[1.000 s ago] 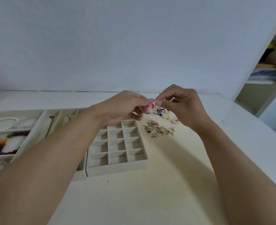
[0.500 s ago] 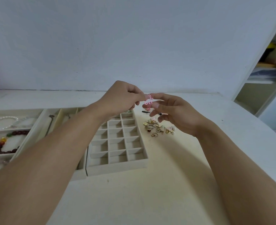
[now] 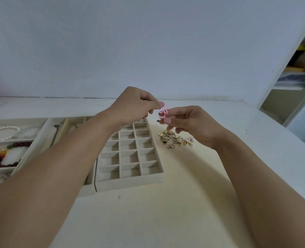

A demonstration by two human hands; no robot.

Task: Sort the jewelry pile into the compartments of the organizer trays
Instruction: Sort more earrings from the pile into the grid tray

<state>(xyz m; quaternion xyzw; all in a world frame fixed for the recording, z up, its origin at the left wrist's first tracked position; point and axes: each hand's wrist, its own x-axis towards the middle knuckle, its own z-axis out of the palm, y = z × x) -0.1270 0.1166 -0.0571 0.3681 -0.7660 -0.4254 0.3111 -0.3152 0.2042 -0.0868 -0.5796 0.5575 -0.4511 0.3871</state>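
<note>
**A:** What does the head camera show the person holding?

**B:** A small pink flower charm (image 3: 163, 110). The left hand (image 3: 133, 106) pinches its top between thumb and finger. The fingers are curled round it. The charm sits just at the tips, to the right of that hand.

**A:** And the right hand (image 3: 189, 122)?

**B:** It is just beside the charm, a bit lower. Its fingertips (image 3: 168, 120) pinch the tiny pink bit at the bottom of the charm. So both hands hold the same little thing, up in the air, between them.

**A:** What is under it?

**B:** The jewelry pile (image 3: 176, 139) lies on the tabletop (image 3: 166, 203), below the right hand. It has gold and pearl bits all mixed up. The hands do not touch it.

**A:** Where are the trays?

**B:** The small-grid tray (image 3: 130, 179) sits just left of the pile, under the left wrist. It has many little square boxes. The ones that show look bare, but the arm hides some.

**A:** Anything more on the left?

**B:** A tray with long slots (image 3: 58, 133) holds thin chains. Farther left is a bigger tray (image 3: 22, 120) with a pearl bracelet (image 3: 2, 131) in the back box and a red bead bracelet (image 3: 3, 154) in the next one.
</note>
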